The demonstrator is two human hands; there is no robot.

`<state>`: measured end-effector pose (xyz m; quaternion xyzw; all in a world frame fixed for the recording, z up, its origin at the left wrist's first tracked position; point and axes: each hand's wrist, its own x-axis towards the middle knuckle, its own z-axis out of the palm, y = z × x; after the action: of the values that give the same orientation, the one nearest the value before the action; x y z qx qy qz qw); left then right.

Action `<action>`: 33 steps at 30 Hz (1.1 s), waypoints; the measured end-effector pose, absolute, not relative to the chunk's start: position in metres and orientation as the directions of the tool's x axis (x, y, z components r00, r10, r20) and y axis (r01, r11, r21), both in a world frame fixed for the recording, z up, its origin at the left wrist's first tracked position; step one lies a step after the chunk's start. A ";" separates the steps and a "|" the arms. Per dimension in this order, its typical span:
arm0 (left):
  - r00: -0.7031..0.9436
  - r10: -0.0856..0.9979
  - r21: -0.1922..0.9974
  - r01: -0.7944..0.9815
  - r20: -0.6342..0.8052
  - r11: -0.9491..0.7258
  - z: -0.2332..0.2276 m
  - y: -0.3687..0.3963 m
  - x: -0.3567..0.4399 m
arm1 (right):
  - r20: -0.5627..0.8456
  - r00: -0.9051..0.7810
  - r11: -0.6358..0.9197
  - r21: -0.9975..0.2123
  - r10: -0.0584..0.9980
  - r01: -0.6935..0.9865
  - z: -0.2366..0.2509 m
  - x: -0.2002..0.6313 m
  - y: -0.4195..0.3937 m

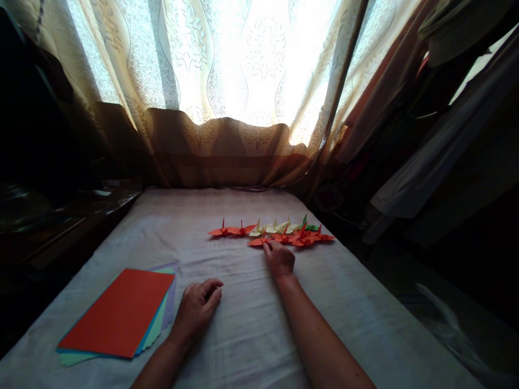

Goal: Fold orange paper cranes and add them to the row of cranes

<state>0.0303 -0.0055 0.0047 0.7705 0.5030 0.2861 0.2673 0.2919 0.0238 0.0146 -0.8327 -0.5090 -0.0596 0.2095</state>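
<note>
My right hand [280, 258] reaches to a row of folded paper cranes and has its thumb and fingertips pinched on an orange paper crane [256, 242] at the row's near left end. Several more orange cranes [305, 236] crowd together to the right of it. Behind these stand pale yellow cranes [272, 227], a green crane [310, 227] and, further left, two orange cranes [231, 231]. Resting on the sheet nearer to me, my left hand [198, 305] is loosely curled, with a gap between thumb and forefinger and nothing in it.
A stack of coloured paper [117, 313], orange on top with blue, green and lilac edges showing, lies left of my left hand. The white cloth [243, 335] under everything is slightly creased. A patterned curtain [227, 140] hangs beyond the far edge; clothes [430, 162] hang at the right.
</note>
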 end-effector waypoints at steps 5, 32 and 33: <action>0.339 0.924 0.692 0.626 0.175 -0.361 0.005 -0.005 0.030 | 0.300 0.487 -0.400 -0.307 0.821 0.864 0.016 0.292 0.022; 0.385 0.890 0.614 0.649 0.243 -0.449 0.002 -0.003 0.029 | 0.268 0.306 -0.213 -0.326 0.914 0.921 0.000 0.258 -0.033; 0.390 0.886 0.601 0.654 0.253 -0.459 0.002 -0.003 0.030 | 0.270 0.285 -0.193 -0.321 0.920 0.927 0.000 0.256 -0.036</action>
<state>0.0298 -0.0030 0.0019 0.8073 0.4767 0.2790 0.2076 0.2556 -0.0357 0.0004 -0.7724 -0.5977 -0.0084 0.2146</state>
